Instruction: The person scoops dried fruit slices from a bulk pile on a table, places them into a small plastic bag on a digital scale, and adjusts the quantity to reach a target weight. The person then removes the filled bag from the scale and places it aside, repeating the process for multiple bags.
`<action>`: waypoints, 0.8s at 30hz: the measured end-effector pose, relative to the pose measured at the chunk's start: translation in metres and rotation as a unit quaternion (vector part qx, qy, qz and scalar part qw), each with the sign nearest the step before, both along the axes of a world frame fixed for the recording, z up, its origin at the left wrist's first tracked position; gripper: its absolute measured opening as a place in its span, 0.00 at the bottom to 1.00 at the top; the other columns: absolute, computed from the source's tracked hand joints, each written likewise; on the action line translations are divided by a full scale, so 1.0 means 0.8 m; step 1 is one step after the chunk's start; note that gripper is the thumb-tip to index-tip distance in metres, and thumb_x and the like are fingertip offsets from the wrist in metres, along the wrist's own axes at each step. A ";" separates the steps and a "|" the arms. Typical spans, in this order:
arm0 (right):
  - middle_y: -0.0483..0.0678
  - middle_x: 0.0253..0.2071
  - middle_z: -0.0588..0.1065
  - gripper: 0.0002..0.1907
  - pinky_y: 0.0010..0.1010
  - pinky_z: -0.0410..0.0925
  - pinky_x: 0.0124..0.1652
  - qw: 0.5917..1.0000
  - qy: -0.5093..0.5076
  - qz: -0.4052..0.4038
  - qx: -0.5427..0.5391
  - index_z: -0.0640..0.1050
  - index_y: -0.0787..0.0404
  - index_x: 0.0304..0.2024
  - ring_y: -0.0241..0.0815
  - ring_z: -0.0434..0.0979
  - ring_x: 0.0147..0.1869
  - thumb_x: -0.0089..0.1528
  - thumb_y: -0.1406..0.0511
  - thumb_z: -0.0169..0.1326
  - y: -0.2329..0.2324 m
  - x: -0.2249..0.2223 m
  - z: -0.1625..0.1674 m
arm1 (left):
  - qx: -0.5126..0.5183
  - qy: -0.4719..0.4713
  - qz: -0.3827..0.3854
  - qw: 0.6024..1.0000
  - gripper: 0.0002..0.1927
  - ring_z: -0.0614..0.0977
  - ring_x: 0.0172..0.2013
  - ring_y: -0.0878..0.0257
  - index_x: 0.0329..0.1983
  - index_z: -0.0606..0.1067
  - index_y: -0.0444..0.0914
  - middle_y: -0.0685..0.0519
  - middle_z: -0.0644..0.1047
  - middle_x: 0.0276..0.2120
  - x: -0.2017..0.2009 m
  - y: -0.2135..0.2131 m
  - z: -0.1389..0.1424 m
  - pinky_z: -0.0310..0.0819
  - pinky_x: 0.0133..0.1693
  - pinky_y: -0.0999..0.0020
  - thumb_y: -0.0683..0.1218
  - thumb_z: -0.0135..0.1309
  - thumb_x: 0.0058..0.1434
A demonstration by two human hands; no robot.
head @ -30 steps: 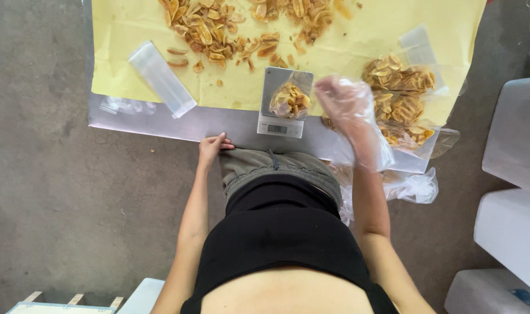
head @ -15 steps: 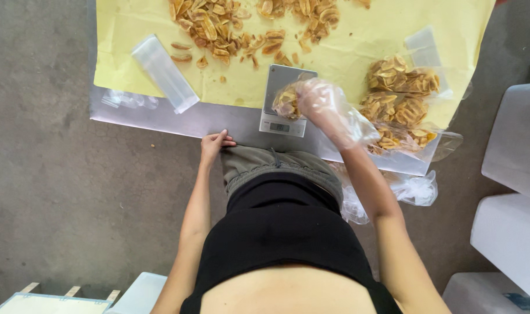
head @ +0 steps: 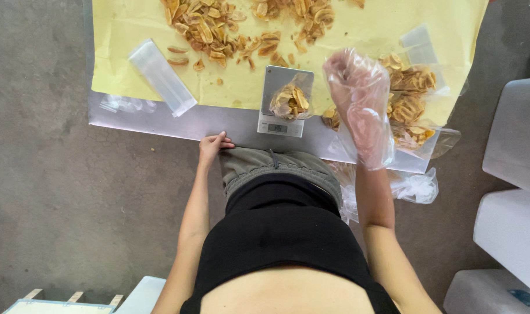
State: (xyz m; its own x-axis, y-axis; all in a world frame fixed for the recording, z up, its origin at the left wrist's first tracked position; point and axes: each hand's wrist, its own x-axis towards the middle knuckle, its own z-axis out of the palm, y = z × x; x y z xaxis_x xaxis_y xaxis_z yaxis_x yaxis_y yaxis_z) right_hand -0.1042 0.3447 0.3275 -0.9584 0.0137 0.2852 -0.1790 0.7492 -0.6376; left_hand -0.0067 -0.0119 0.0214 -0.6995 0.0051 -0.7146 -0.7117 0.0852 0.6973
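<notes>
Banana chips in a clear bag, on the scale

Banana chips (head: 290, 100), one small clear bag of them, sit on the platform of my grey digital kitchen scale (head: 283, 102), which stands at the near edge of the yellow paper sheet (head: 131, 29) covering the table (head: 230, 123).

Handling: I judge the chips light, dry and brittle, likely to snap if squeezed. The bag is thin, soft film and looks slippery. Best taken by the loose film at the mouth, or cupped from below, not pinched across the middle.

Hands: my right hand (head: 358, 87) wears a loose clear plastic glove and hangs raised just right of the scale, fingers curled in. Whether it holds any chips I cannot tell through the crinkled film. My left hand (head: 211, 145) is bare, holds nothing, and rests flat against the table's near edge by my waistband.

Count:
- scale, one
- bag on the scale, one
- filled bags (head: 409, 104) stacked to the right, at least three; the overlap hides the exact count
- loose chip heap (head: 218, 29) at the far side of the sheet, too many to count
- stack of empty clear bags (head: 162, 77), one, to the left
- crumpled plastic film (head: 416, 187) hanging below the table's right end, one bunch
</notes>
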 end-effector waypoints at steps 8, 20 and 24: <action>0.50 0.32 0.80 0.04 0.30 0.71 0.32 0.997 -0.078 0.020 -0.018 0.80 0.62 0.39 0.39 0.79 0.33 0.65 0.68 0.63 0.005 0.041 -0.019 | -0.016 -0.005 -0.011 1.000 0.21 0.86 0.31 0.66 0.35 0.82 0.32 0.47 0.85 0.29 0.002 -0.001 0.000 0.73 0.37 0.75 0.55 0.55 0.68; 0.47 0.32 0.81 0.04 0.32 0.74 0.36 0.991 -0.069 0.051 0.101 0.81 0.57 0.38 0.39 0.81 0.33 0.65 0.64 0.62 0.008 0.037 -0.095 | -0.024 0.001 -0.020 1.000 0.20 0.84 0.29 0.68 0.35 0.82 0.32 0.48 0.85 0.28 0.002 -0.003 0.000 0.68 0.31 0.76 0.55 0.55 0.68; 0.49 0.32 0.79 0.05 0.34 0.73 0.29 0.973 -0.154 0.079 0.153 0.80 0.61 0.43 0.42 0.78 0.29 0.69 0.68 0.53 -0.004 0.018 -0.170 | -0.017 -0.006 -0.014 1.000 0.20 0.85 0.29 0.68 0.34 0.82 0.32 0.48 0.85 0.28 -0.001 0.000 0.006 0.69 0.31 0.77 0.54 0.55 0.67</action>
State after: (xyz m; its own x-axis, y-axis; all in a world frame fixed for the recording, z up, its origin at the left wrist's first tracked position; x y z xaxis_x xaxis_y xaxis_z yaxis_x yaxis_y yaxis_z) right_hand -0.0895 0.3415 0.1914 -0.9822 -0.1814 -0.0481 -0.1435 0.8911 -0.4306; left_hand -0.0071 -0.0123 0.0259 -0.6904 0.0000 -0.7234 -0.7175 0.1278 0.6847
